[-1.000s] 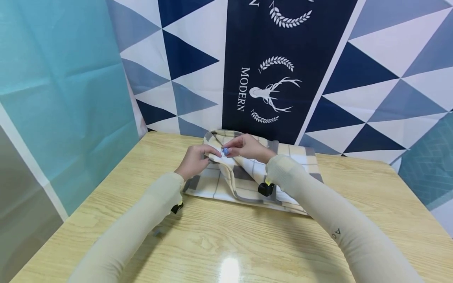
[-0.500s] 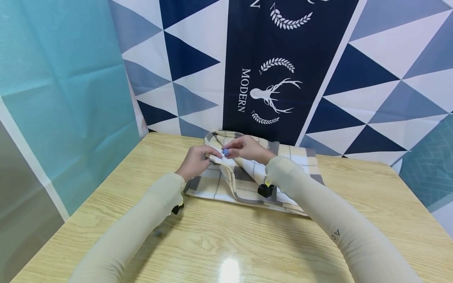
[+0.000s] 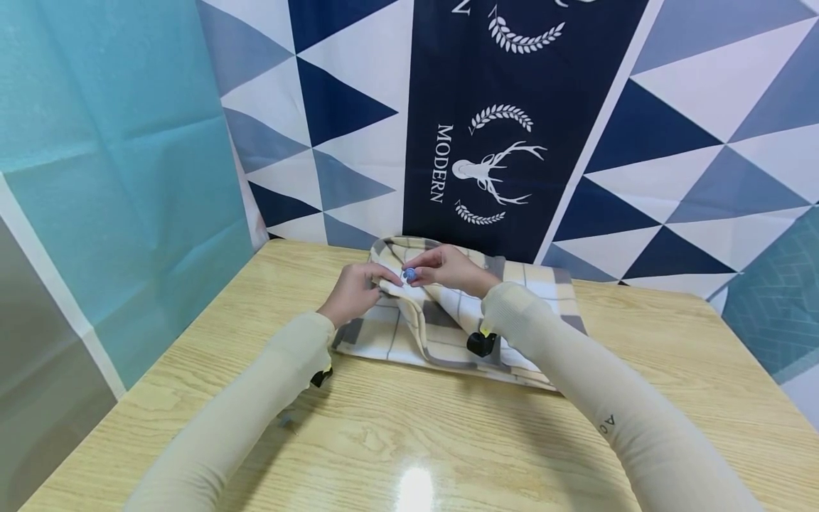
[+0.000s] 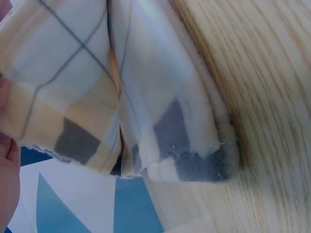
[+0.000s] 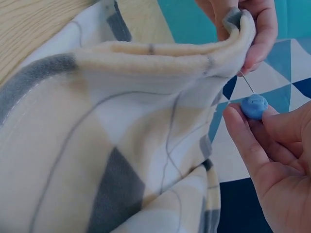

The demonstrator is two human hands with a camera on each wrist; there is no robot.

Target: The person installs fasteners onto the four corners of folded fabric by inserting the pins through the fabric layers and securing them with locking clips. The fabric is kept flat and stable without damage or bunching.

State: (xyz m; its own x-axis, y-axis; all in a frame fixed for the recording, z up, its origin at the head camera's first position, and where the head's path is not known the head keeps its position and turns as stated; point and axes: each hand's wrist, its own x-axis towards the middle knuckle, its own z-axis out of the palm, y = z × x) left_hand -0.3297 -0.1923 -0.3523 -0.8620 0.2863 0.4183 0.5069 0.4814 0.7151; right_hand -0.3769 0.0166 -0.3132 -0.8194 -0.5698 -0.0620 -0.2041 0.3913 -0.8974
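A plaid blanket (image 3: 441, 331) in cream, white and grey lies folded at the back of the table, one layer lifted at its left. My left hand (image 3: 354, 288) pinches that raised edge between thumb and fingers. In my right hand (image 3: 453, 270) is a pin with a round blue head (image 5: 254, 106), held between thumb and fingertips. The right wrist view shows its thin metal shaft running up to the fabric edge beside the left fingers; whether the tip has entered the cloth I cannot tell. Blanket folds (image 4: 73, 97) fill much of the left wrist view.
The wooden table (image 3: 358, 441) extends in front of and to both sides of the blanket. Behind it hangs a patterned cloth backdrop (image 3: 345, 178), with a teal sheet (image 3: 128, 178) at the left. A small greyish item (image 3: 288, 421) lies near the left forearm.
The blue pin head and the right fingertips have shifted very slightly right, away from the left hand. Left hand and blanket look much the same.
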